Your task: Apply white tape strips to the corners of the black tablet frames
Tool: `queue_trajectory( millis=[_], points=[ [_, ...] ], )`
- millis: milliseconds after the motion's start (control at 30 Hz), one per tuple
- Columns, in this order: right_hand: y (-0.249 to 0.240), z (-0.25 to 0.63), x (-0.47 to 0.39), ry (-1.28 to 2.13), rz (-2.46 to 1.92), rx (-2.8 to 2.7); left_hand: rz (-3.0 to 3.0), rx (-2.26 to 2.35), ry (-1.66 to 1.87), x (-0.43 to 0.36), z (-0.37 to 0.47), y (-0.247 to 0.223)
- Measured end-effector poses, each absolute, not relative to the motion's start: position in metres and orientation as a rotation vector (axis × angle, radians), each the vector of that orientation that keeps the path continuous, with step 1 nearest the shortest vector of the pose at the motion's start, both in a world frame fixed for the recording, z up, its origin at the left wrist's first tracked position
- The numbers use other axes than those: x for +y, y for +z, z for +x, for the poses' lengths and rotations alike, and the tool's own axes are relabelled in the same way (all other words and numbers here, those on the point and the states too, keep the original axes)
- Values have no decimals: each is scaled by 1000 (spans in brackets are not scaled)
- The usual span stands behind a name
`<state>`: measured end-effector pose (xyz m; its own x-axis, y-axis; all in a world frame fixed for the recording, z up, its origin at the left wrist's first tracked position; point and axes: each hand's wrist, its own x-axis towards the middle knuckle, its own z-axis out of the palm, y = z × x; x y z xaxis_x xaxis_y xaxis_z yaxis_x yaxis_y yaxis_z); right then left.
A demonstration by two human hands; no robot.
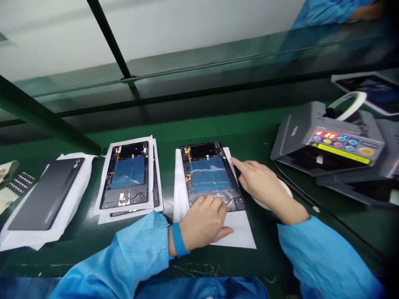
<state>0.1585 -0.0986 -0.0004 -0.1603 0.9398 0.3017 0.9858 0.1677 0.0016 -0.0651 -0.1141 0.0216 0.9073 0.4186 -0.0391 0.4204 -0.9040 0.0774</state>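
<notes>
Apparent step: positioning the tablet (212, 176). Left hand (202, 221) curls over its lower edge, grip unclear; right hand (260, 180), loosely spread, points alongside. Next move calls for level handling.

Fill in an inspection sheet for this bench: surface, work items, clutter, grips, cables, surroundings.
Surface: green bench, scratched near the front edge.
Work items: opened tablet, blue panel showing, lying on white paper.
Clutter: at left, a second opened tablet on stacked sheets and a dark tablet, back up, on white wrapping.
Grips: left hand, fingers curled over the opened tablet's near edge; right hand, index finger extended beside its right edge, contact unclear.
Cables: a dark cable runs along the bench at right.
Surroundings: grey machine with lit display at right; another person's blue sleeve at upper right.
</notes>
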Motion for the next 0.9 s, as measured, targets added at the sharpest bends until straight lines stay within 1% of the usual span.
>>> queue_trajectory(
  millis=[267,467,600,733,833,900],
  points=[
    [-7,157,-101,-252,-1853,-2204,3025,390,-7,-129,-91,19],
    [4,153,-96,-306,-1898,-2159,3104,317,183,-129,-101,16],
    [17,172,-132,-469,-1941,-2030,3134,199,252,-126,-99,17],
    [18,215,-182,-773,-2057,-1694,3150,150,262,-128,-98,23],
    [12,242,-191,-941,-2094,-1582,3157,139,225,-131,-96,26],
    [10,250,-183,-957,-2113,-1572,3161,144,197,-133,-95,27]
  ],
)
